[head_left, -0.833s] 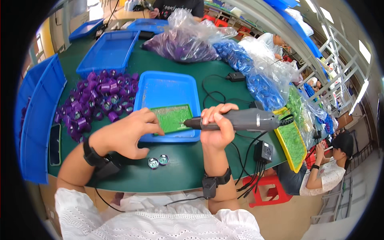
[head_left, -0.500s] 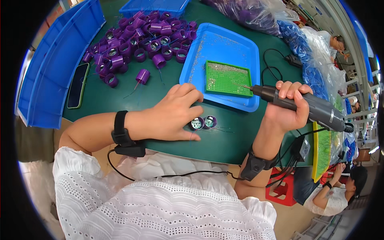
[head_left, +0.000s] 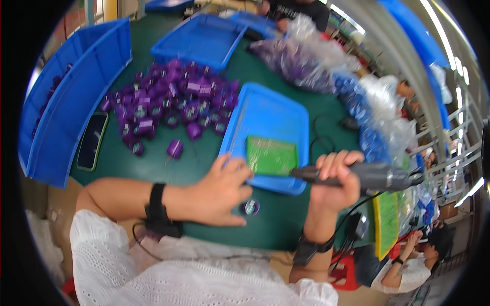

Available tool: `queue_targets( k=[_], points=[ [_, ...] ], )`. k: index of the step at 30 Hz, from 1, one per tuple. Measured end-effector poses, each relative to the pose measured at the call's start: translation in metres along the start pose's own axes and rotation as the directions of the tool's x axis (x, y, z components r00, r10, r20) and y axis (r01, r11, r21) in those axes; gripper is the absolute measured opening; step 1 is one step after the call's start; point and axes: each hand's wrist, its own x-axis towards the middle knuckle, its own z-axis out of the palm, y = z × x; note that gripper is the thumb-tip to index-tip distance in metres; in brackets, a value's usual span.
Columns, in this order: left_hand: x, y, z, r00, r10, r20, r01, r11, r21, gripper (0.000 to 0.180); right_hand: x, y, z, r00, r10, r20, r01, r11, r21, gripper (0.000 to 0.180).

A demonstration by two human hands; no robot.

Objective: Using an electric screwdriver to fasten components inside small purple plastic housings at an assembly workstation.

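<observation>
In my right hand [head_left: 334,181] is a dark grey electric screwdriver [head_left: 375,176], fingers wrapped round its body. The tool lies nearly level, its front end at the right edge of a green grid tray [head_left: 273,157] of small screws; blur hides the exact tip. That green tray sits in a blue tray [head_left: 269,109]. My left hand [head_left: 224,191] is over the green table, fingers bent, thumb stretched apart, no held thing visible. Beside its fingers stands a small round purple housing [head_left: 250,207] with a circuit board inside. A phone [head_left: 92,143] lies farther left.
Many purple housings [head_left: 173,99] are heaped at back left, with one [head_left: 174,148] apart. A tall blue bin [head_left: 76,107] stands left; another blue tray [head_left: 196,43] lies behind. Plastic bags [head_left: 301,61] line the right side. A person [head_left: 408,265] sits at right, another [head_left: 298,13] behind.
The view has tilted up, so the table sits lower and farther left in it. Two housings showed beside my left hand; now one does. The right hand still grips the screwdriver by the green tray.
</observation>
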Motion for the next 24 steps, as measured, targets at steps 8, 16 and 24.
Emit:
queue_targets(
  k=[8, 16, 24],
  points=[
    [-0.004, -0.001, 0.028, 0.999, -0.016, -0.051, 0.015, 1.0, -0.026, 0.029, -0.01, -0.001, -0.006, 0.998, -0.05, -0.027, 0.049, 0.999, -0.018, 0.021],
    [-0.005, -0.015, 0.025, 0.986, -0.129, -0.103, 0.116, 0.986, -0.123, 0.025, -0.008, 0.003, -0.017, 0.998, -0.047, 0.035, 0.046, 0.999, 0.016, 0.022],
    [0.0, -0.025, 0.033, 0.984, -0.12, -0.132, 0.099, 0.983, -0.151, 0.026, -0.009, -0.018, -0.007, 0.983, 0.014, 0.183, -0.016, 1.0, 0.008, 0.024]
  ],
)
